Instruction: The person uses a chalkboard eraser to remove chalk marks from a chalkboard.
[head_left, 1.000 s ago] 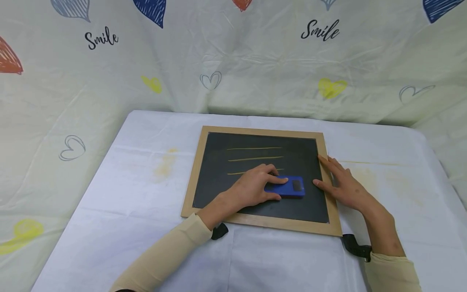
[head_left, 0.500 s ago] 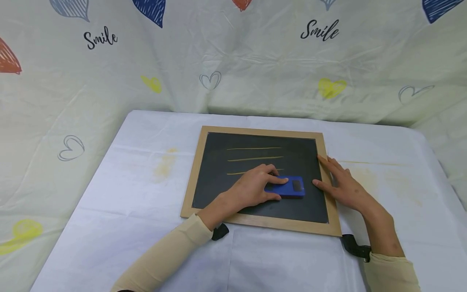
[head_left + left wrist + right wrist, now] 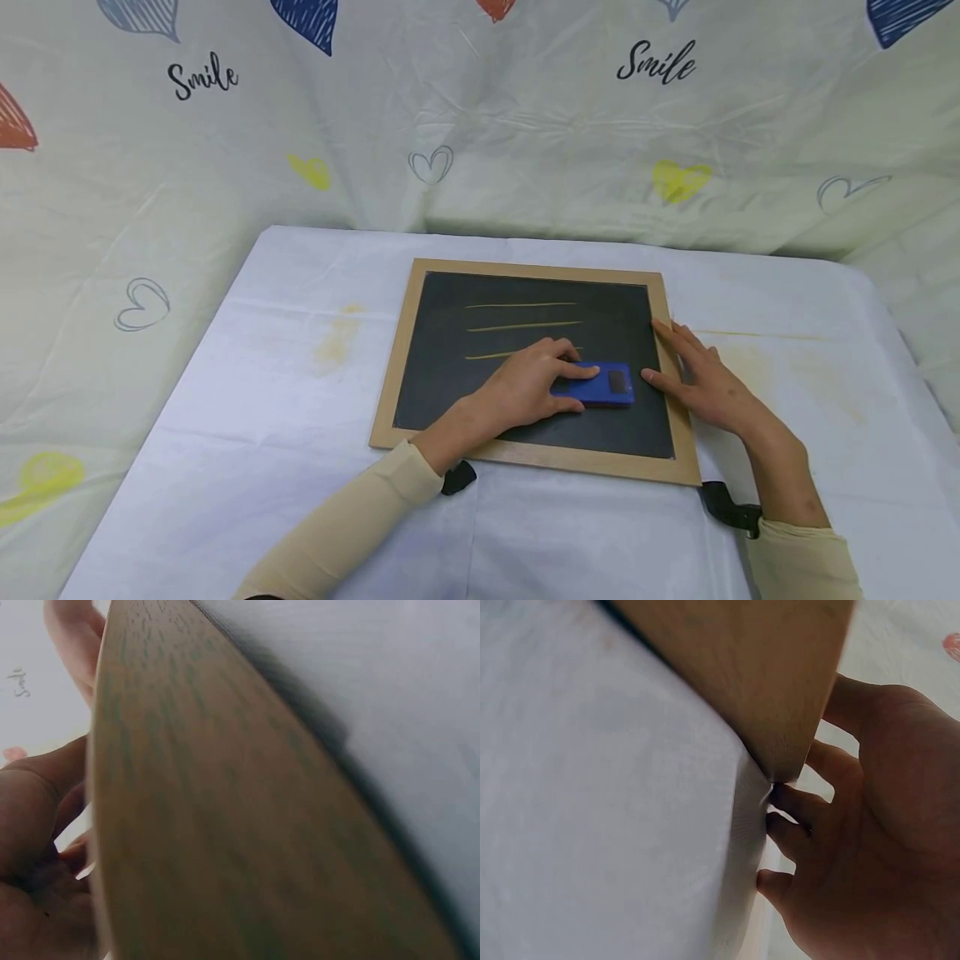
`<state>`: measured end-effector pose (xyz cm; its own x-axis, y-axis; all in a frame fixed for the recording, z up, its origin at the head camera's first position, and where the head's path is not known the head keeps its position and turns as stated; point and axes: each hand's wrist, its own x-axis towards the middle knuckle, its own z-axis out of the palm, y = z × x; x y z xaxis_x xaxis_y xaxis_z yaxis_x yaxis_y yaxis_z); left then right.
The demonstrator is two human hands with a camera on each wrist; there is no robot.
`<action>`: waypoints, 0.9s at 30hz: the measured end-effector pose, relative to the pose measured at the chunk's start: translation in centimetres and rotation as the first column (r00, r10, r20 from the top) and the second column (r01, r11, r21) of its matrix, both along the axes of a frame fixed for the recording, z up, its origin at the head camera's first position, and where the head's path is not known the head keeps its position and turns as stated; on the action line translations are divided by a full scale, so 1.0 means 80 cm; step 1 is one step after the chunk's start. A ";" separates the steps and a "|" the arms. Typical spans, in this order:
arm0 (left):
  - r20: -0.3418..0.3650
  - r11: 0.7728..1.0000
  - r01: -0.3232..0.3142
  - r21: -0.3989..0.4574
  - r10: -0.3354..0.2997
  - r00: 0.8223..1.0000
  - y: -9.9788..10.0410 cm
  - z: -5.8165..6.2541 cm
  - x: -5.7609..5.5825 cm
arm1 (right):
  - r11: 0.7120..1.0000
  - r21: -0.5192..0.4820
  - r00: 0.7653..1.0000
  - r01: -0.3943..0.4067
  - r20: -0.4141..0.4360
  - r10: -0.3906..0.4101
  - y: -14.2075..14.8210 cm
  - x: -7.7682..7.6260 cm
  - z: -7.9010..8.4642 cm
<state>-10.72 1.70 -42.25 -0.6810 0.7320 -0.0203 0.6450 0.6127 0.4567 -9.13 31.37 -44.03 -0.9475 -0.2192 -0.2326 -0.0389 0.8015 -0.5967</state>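
A small blackboard [image 3: 442,383] in a light wooden frame [image 3: 540,268] lies flat on the table. Several thin yellow chalk lines [image 3: 522,326] run across its upper half, the lowest partly covered by my left hand [image 3: 525,383]. That hand grips a blue board eraser [image 3: 617,392] between thumb and fingers, held down on the black surface right of centre. Over the board's right edge rests my right hand [image 3: 705,382], thumb and fingertips on the frame. In the right wrist view, the fingers [image 3: 799,802] spread beside the frame's edge [image 3: 780,690].
A white cloth [image 3: 300,467] with faint yellow smudges covers the table. Behind it hangs a pale curtain [image 3: 525,108] printed with hearts and the word Smile. Black wrist-camera mounts [image 3: 731,508] sit close to the board's near edge.
My left hand has slid the eraser slightly to the right across the blackboard. My right hand stays on the frame, and the chalk lines look the same.
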 end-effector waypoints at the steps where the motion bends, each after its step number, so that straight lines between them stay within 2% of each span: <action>1: -0.001 1.000 0.000 -0.002 0.000 1.000 0.000 0.000 0.000 | 1.000 -0.003 1.000 -0.001 -0.001 0.001 0.000 0.000 0.000; 14: 0.046 1.000 -0.013 -0.015 0.014 0.999 -0.007 0.004 0.001 | 1.000 -0.020 1.000 0.000 0.003 0.000 0.001 0.001 0.001; 27: 0.080 0.998 -0.059 0.011 0.058 0.995 -0.043 0.000 0.008 | 0.999 -0.036 1.000 -0.003 0.006 0.003 0.002 0.002 0.003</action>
